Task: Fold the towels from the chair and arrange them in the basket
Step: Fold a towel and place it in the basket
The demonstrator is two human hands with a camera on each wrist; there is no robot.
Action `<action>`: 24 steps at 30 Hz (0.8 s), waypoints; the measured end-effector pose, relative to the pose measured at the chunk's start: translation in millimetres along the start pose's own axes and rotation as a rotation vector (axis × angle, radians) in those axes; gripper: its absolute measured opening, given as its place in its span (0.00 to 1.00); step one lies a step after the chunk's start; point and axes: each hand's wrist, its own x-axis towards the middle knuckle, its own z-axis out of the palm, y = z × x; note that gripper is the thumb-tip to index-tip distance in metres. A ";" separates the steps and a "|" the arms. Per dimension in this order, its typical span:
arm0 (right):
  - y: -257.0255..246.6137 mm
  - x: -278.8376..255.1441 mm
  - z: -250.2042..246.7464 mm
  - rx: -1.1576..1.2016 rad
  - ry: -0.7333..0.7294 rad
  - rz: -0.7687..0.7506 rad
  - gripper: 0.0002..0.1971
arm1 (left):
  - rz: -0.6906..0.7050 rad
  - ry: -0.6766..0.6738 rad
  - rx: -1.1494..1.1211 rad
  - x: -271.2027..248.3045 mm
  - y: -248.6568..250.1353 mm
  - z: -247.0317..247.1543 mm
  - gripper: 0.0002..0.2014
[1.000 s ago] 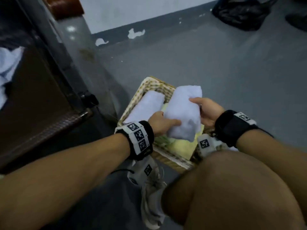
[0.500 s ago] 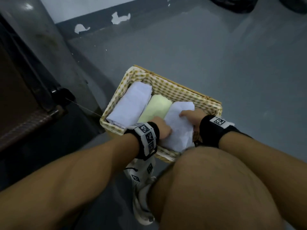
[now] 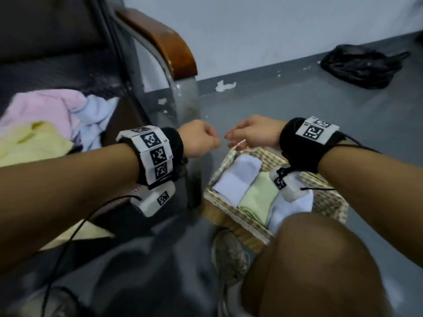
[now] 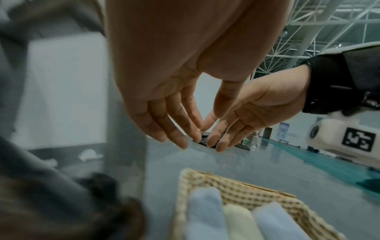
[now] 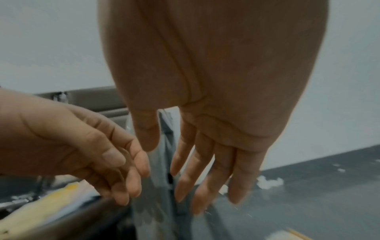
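Both hands (image 3: 223, 138) hang above the basket (image 3: 329, 202) with loose, empty fingers (image 4: 176, 129), probably ready for more chair towels (image 3: 45, 124).

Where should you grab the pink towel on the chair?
Probably pinch the pink towel at its bunched top, coming down from above with the empty left hand. It lies crumpled on the chair, no corner showing, with the yellow towel overlapping its near edge.

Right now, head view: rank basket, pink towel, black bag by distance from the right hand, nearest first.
From the right hand:
1. Basket, directly below the hand, on the floor.
2. Black bag, far right, by the wall.
3. Pink towel, far left, on the chair, beyond the left hand.
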 end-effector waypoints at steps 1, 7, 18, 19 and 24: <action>-25.4 3.8 6.7 -0.002 -0.022 -0.049 0.16 | 0.000 0.043 0.029 -12.9 -8.9 -22.5 0.04; -165.9 25.2 72.9 0.007 -0.189 -0.255 0.16 | -0.136 0.257 0.091 -104.9 -80.7 -119.5 0.04; -238.0 71.3 221.4 -0.164 -0.420 -0.448 0.12 | -0.652 0.189 0.290 -167.3 -235.3 -128.5 0.37; -234.3 76.6 229.1 -0.233 -0.449 -0.456 0.12 | -0.653 0.154 0.299 -169.2 -243.4 -123.7 0.38; -233.0 94.8 247.1 -0.426 -0.522 -0.438 0.13 | -0.601 0.271 0.354 -173.1 -261.8 -137.3 0.18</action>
